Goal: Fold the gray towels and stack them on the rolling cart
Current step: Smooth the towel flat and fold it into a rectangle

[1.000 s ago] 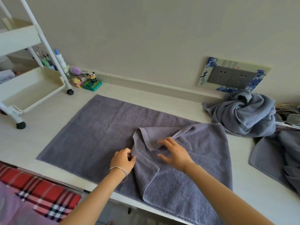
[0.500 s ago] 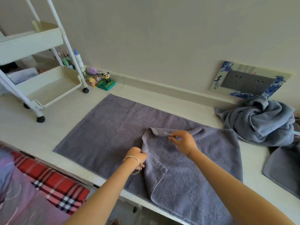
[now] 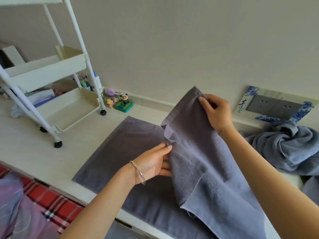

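Mid-fold: the right hand (image 3: 216,112) pinches a towel (image 3: 195,147) corner aloft, the left hand (image 3: 152,163) clamps its edge; next, that end likely needs laying evenly across, cart (image 3: 46,75) later.

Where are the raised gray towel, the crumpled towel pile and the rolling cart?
gray towel (image 3: 191,133), head view, on the raised flap.
crumpled towel pile (image 3: 284,149), head view, on its bunched middle.
rolling cart (image 3: 69,109), head view, on the bare floor of the lower tray.

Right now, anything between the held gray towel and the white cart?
Nothing visible. Left hand and right hand hold the gray terry towel up; only pale countertop lies toward the white rolling cart. Toy figures sit aside by the wall.
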Tool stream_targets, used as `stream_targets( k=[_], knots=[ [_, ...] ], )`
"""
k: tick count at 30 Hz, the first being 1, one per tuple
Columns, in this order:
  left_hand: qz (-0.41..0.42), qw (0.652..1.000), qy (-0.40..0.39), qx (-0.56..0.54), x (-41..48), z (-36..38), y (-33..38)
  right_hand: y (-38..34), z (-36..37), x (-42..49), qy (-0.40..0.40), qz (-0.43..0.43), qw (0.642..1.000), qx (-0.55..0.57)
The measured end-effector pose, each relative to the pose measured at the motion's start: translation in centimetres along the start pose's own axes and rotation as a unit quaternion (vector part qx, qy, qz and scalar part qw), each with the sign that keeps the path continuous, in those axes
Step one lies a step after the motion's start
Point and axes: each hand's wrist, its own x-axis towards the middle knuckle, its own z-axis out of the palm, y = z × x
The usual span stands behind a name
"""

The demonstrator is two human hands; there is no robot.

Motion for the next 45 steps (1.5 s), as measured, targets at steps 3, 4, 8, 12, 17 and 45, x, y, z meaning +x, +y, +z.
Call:
stream_targets(
  k=[3, 4, 8, 12, 17, 45],
  knots=[
    [0.019, 1.0, 0.017, -0.007, -1.2, -3.9, 2.3, -2.4, 3.9, 2.4, 0.015, -0.018, 0.999, 0.027],
    [0.017, 0.999, 0.027, -0.01, -1.7, -5.2, 2.8, -2.6, 5.4, 3.0, 0.011, -0.012, 0.999, 0.034],
    [-0.031, 0.994, 0.1, -0.028, -2.4, -13.0, 1.8, 0.4, 13.9, 3.9, -0.065, 0.041, 0.997, -0.027],
    [-0.142, 0.961, 0.236, -0.01, -1.3, -20.1, -2.3, 7.4, 21.8, 2.4, -0.171, 0.155, 0.962, -0.148],
    [-0.198, 0.933, 0.293, 0.066, 0.5, -24.2, -3.5, 12.8, 26.2, 0.1, -0.297, 0.218, 0.871, -0.325],
    [-0.128, 0.916, 0.307, 0.226, -0.3, -31.1, -4.0, 13.0, 33.1, 2.5, -0.25, 0.215, 0.865, -0.378]
  ],
)
